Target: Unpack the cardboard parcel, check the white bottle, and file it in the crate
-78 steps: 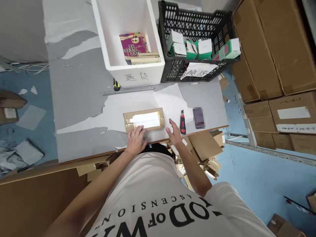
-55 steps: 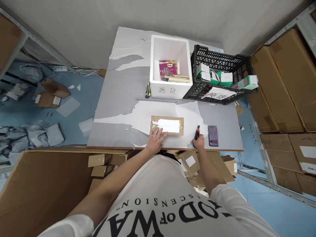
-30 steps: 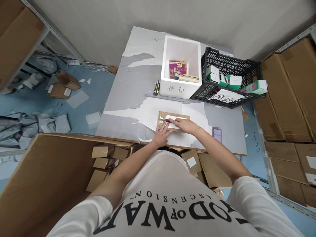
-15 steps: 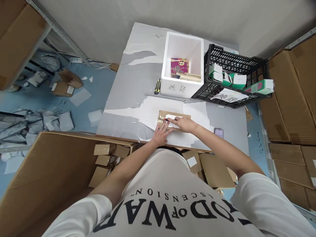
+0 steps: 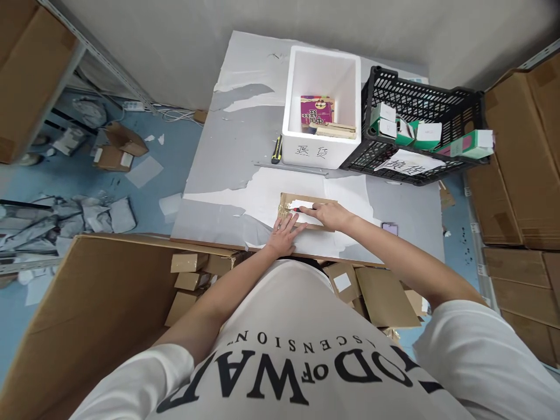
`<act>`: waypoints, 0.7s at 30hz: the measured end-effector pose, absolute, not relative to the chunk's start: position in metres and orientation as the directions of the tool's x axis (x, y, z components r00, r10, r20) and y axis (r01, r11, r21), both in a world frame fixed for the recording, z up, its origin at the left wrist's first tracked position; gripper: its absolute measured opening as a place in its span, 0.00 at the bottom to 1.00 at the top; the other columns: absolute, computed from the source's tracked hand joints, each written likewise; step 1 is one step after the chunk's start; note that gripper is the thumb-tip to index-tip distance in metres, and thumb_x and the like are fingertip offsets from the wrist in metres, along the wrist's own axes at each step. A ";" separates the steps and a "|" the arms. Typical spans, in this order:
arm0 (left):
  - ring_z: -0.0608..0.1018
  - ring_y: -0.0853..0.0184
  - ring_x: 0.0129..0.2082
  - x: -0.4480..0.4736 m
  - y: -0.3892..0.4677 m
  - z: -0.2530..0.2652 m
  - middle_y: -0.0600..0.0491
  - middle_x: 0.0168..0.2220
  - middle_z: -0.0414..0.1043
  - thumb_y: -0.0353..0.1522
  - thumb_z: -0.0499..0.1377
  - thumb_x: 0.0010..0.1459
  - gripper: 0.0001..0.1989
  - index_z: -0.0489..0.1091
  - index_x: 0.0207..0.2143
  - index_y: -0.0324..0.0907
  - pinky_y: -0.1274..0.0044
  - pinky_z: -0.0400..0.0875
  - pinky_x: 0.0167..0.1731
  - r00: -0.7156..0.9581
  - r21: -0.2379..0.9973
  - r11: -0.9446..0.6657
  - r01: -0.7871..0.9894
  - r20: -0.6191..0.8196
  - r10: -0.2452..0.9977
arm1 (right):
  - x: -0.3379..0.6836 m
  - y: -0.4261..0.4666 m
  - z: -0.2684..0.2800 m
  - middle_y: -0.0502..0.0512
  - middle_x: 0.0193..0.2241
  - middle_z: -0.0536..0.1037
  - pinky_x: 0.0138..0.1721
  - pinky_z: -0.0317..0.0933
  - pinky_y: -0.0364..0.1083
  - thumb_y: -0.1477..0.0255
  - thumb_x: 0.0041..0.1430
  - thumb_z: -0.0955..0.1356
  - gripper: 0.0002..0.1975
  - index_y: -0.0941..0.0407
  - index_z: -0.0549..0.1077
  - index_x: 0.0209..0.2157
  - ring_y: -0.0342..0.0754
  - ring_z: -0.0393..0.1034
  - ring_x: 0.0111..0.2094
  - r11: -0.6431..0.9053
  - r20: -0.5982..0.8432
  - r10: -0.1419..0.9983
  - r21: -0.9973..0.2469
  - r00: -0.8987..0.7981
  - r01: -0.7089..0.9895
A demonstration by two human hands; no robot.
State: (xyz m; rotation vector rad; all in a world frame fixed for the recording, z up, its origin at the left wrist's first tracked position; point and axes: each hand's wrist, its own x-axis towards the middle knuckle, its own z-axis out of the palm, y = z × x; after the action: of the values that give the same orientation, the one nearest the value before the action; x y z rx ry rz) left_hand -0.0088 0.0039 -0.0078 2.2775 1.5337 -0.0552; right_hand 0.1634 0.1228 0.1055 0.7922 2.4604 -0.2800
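Note:
A flat brown cardboard parcel (image 5: 330, 224) with a white label (image 5: 301, 204) lies on the table near its front edge. Shiny clear tape (image 5: 284, 204) covers its left end. My left hand (image 5: 282, 238) rests on the parcel's lower left part, fingers spread flat. Over the label, my right hand (image 5: 330, 214) grips a slim red-and-black tool (image 5: 297, 209), its index finger stretched along it. The red end points left toward the tape. Most of the tool is hidden by the fingers, so its exact kind cannot be made out.
Behind the parcel stand a white foam box (image 5: 321, 153) holding books and a black crate (image 5: 420, 96) with green-and-white boxes. A yellow-black box cutter (image 5: 277, 149) lies beside the foam box. A phone (image 5: 389, 228) is at right. A large carton (image 5: 87, 291) stands front left.
My right hand and the tool have shifted slightly right along the parcel. My left hand stays on it. The whole view has tilted a little.

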 end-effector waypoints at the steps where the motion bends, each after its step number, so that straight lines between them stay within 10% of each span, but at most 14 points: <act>1: 0.42 0.51 0.69 -0.009 0.004 -0.007 0.48 0.70 0.32 0.35 0.64 0.47 0.48 0.43 0.67 0.53 0.57 0.32 0.64 0.398 0.301 -0.321 0.898 -0.245 0.884 | 0.168 0.123 0.104 0.64 0.50 0.71 0.36 0.59 0.47 0.77 0.64 0.58 0.32 0.44 0.48 0.66 0.53 0.74 0.39 0.797 -0.557 0.491 -0.023 -0.670 0.603; 21: 0.44 0.51 0.68 -0.003 0.002 -0.003 0.50 0.70 0.37 0.36 0.65 0.47 0.48 0.44 0.66 0.56 0.57 0.34 0.63 0.361 0.277 -0.293 0.915 -0.240 0.901 | 0.306 0.109 0.112 0.58 0.43 0.73 0.28 0.54 0.45 0.87 0.52 0.56 0.43 0.39 0.45 0.66 0.49 0.72 0.30 0.685 -0.631 0.599 0.086 -0.493 0.723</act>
State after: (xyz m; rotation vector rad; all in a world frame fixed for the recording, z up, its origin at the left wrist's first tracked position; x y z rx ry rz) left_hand -0.0027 0.0025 -0.0026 2.2645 1.5910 -0.0527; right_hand 0.3060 0.1090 0.1123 1.0094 2.2519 -0.2501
